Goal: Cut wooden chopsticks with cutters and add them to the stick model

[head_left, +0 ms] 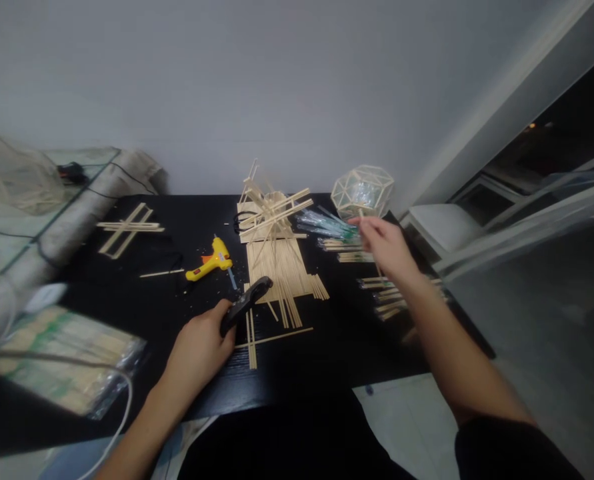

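"Call it for me: what's the ground like?"

"A black desk (317, 367) stretches across the middle of the frame, its far edge by a plain grey wall (227, 87) that fills the top. Pale floor (407, 413) shows at bottom right of centre, and over on the right sits a white boxy piece (444, 227)."

"And the grip?"

"Left hand (199, 347), low and left of centre: I've got it wrapped round a black hand tool (247, 303), head angled up and right. Right hand (389, 250), right of centre: I'm pinching a thin wooden stick (361, 213), tip up, near the many-sided stick frame (363, 189). Whether they touch, I can't tell."

"Busy surface?"

"Packed! Dead centre, a heap of pale sticks (277, 267). Just left, a yellow glue gun (209, 261) on its side; further left, a crossed stick frame (129, 229). Clear plastic sleeves (327, 225) lie right of the heap, short stick bundles (387, 293) below my right hand. Lower left, slightly blurred, a wrapped stick pack (67, 360) with a white cable (124, 413) curving past it!"
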A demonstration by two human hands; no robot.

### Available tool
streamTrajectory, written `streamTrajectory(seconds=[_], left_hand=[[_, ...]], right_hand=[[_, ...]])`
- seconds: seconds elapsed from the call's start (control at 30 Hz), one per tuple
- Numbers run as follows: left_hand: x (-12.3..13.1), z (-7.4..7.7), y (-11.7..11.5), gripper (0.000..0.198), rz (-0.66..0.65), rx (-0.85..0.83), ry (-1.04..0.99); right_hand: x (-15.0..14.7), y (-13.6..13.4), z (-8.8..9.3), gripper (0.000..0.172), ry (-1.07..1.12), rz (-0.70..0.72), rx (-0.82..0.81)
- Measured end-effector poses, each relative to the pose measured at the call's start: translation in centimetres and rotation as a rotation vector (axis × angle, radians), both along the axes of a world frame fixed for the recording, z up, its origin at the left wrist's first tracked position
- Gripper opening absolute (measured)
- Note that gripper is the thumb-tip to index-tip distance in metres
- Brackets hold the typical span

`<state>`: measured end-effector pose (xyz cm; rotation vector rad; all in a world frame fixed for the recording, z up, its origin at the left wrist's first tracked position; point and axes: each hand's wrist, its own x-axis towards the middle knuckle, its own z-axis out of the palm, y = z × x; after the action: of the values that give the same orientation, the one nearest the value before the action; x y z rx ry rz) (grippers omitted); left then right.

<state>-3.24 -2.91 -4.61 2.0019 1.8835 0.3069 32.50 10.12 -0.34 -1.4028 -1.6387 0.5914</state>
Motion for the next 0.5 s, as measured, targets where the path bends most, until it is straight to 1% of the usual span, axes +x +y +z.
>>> streamTrajectory(seconds=[0.03,0.1,0.17,0.23,0.3,0.4,0.5], left_hand=[[0.0,0.1,0.0,0.01,0.001,0.001,-0.052],[0.1,0.1,0.0,0.01,-0.006,0.018,-0.183],[0.5,0.1,-0.1,0.017,-0.002,0.054,-0.319],[1.1,0.0,-0.2,0.026,0.015,0.08,-0.448],[1.8,-0.1,-0.4,0.033,0.02,0.051,-0.591],[2.6,0.1,-0.7,0.037,0.027,-0.04,-0.807],[2.6,0.4,-1.1,0.038,0.106,-0.087,-1.007]], right_hand=[[-0.8,-1.4,-0.1,0.05,0.099,0.059,-0.082],[-2.5,-4.0,0.2,0.042,0.223,0.19,-0.185],[-4.0,-6.0,0.9,0.032,0.312,0.269,-0.228],[-5.1,-7.3,1.5,0.023,0.353,0.291,-0.207],[-6.1,-8.0,1.6,0.017,0.431,0.281,-0.174],[-7.1,-8.1,1.1,0.012,0.594,0.281,-0.163],[-7.5,-8.0,0.3,0.013,0.67,0.273,-0.192]])
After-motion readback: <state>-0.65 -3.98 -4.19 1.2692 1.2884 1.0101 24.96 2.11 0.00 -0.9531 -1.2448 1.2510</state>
